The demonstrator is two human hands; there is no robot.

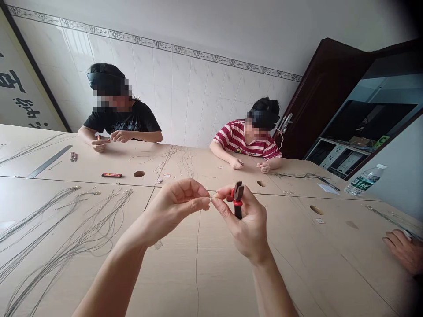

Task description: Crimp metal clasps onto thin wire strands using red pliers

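Note:
My left hand pinches a thin wire between thumb and index finger. The wire hangs from the fingertips down over the table. Close beside it, my right hand pinches the wire's end with thumb and forefinger. Red-handled pliers are also held in that hand, jaws up. Any small part at the fingertips is too tiny to make out. Bundles of thin wires lie on the table to the left.
Two people sit across the table. Another person's hand rests at the right edge. A water bottle, a red-and-black box, a steel ruler and more wires lie about. Round holes pierce the tabletop.

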